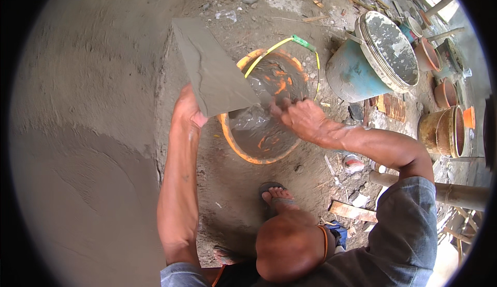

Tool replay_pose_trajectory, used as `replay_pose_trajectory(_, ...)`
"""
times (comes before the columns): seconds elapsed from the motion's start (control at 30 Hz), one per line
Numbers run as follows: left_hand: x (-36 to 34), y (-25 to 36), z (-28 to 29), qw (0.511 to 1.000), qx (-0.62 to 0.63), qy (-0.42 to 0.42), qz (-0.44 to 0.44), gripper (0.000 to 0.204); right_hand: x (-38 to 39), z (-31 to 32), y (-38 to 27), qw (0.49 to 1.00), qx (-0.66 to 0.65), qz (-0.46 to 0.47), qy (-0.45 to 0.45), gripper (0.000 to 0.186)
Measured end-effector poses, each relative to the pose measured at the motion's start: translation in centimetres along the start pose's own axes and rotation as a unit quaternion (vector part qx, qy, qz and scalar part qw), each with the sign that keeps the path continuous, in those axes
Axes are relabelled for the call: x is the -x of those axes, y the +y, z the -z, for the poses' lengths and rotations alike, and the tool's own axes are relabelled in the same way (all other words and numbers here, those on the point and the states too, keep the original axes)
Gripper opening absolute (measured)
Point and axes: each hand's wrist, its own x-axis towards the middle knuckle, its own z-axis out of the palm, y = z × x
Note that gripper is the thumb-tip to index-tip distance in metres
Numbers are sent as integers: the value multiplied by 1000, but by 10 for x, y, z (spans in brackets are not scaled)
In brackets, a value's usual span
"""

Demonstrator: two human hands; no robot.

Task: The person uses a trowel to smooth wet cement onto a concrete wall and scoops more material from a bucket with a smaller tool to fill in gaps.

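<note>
My left hand is closed at the near edge of a flat grey hawk, its fingers mostly hidden beneath the board. Wet mortar coats the hawk's face, and its right corner reaches over an orange bucket. Grey mortar fills much of that bucket, with orange patches of the inner wall showing through. Over the bucket's right side, my right hand is closed in a fist, knuckles up. Whatever it grips is hidden by the hand and the mortar. The bucket's yellow handle with a green grip stands up at the far side.
A plastered wall runs along the left, darker and wetter low down. At right stand a large blue-green bucket, a stained yellowish bucket and several smaller pails. Wood scraps and rubble litter the ground. My sandalled foot is below the orange bucket.
</note>
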Motion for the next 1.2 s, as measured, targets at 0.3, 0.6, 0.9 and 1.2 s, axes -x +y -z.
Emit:
replay_pose_trajectory(0.3, 17, -4, -3, 996, -82, 32, -30, 32, 32, -3, 23, 991, 67, 16, -113, 45)
replay_pose_trajectory(0.6, 13, 3, -4, 991, -96, 83, -42, 31, -6, -41, 35, 999, -39, 9, -4, 46)
replay_pose_trajectory(0.9, -60, -90, -25, 970, -223, 29, -93, 30, 64, -57, 91, 998, 19, -44, -50, 48)
replay_pose_trajectory(1.2, -170, -147, -36, 921, -377, 78, -57, 28, 67, -30, 64, 982, 14, -41, -185, 48)
